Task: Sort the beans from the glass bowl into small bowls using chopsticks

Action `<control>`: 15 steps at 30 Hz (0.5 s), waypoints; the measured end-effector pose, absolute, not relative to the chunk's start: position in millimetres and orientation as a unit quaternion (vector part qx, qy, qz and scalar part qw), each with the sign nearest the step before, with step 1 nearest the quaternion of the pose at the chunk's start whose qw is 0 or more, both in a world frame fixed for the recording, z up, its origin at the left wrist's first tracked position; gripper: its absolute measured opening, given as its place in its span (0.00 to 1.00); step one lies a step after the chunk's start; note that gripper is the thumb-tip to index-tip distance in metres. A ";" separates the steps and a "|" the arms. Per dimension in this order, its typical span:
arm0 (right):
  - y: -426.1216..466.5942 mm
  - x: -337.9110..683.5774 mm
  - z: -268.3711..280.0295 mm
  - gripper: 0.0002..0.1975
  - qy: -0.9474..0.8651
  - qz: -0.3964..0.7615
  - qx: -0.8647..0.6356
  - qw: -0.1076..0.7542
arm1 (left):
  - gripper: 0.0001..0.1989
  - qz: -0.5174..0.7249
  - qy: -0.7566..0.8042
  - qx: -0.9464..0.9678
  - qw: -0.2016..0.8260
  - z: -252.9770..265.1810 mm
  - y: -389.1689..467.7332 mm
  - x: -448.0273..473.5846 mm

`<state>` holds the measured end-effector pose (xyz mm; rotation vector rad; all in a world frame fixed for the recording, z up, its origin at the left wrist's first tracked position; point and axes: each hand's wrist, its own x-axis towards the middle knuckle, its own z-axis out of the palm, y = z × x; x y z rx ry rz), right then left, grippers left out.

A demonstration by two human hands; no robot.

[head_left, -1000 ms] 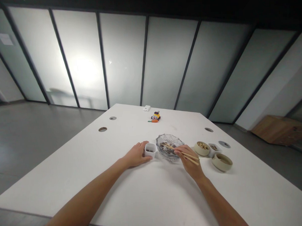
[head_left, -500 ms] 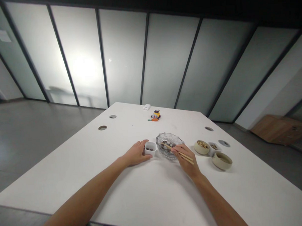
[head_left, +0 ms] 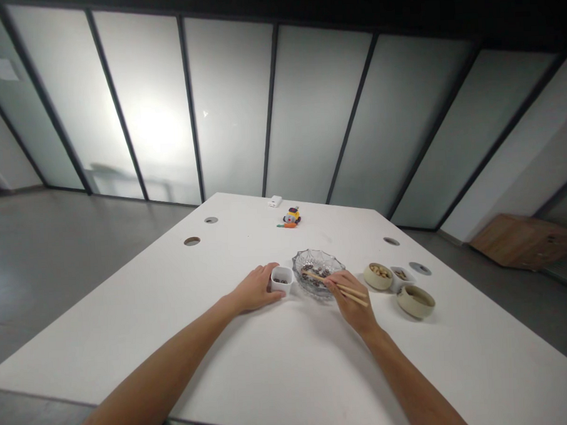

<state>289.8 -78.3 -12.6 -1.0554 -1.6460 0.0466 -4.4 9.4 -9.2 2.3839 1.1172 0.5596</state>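
Note:
My left hand (head_left: 260,289) grips a small white cup (head_left: 282,289) from its left side, thumb at the front and fingers behind. Several small dark pieces lie inside that cup, which stands upright on the table. In my right hand (head_left: 350,297) is a pair of wooden chopsticks (head_left: 353,294). Their tips reach into a clear glass bowl (head_left: 335,266) with a scalloped rim, just right of the cup. Dark bean-like pieces (head_left: 309,269) are spread over the bottom of the bowl. Whether the tips pinch a piece is too small to tell.
Right of the bowl stand a beige bowl of light nut-like pieces (head_left: 373,280), a white dish (head_left: 405,278) and another beige bowl (head_left: 416,303). Farther back on the white table (head_left: 215,359) are a yellow toy vehicle (head_left: 292,216), an orange carrot-shaped item (head_left: 290,225) and a white object (head_left: 275,201).
The chopsticks have tilted slightly within the glass bowl, their rear ends shifting a little to the right. My left hand and the white cup stay in place.

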 end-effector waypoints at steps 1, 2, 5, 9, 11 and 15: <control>-78.2 289.9 -12.5 0.19 -0.699 0.020 -0.447 0.558 | 0.37 0.202 0.406 0.864 0.222 -9.1 9.3 -4.2; -78.1 290.0 -12.4 0.19 -0.699 0.019 -0.444 0.560 | 0.37 0.201 0.406 0.864 0.221 -9.0 9.2 -4.0; -77.6 290.3 -11.9 0.19 -0.698 0.015 -0.436 0.568 | 0.37 0.200 0.406 0.863 0.224 -8.5 8.7 -4.0; -77.1 291.0 -11.8 0.18 -0.707 0.021 -0.431 0.560 | 0.38 0.197 0.405 0.863 0.231 -7.7 8.1 -4.5; -77.1 291.1 -11.8 0.18 -0.714 0.023 -0.430 0.552 | 0.38 0.199 0.406 0.862 0.231 -7.4 7.9 -4.6; -77.6 290.6 -12.0 0.18 -0.721 0.023 -0.433 0.540 | 0.38 0.194 0.407 0.862 0.231 -7.1 7.4 -4.7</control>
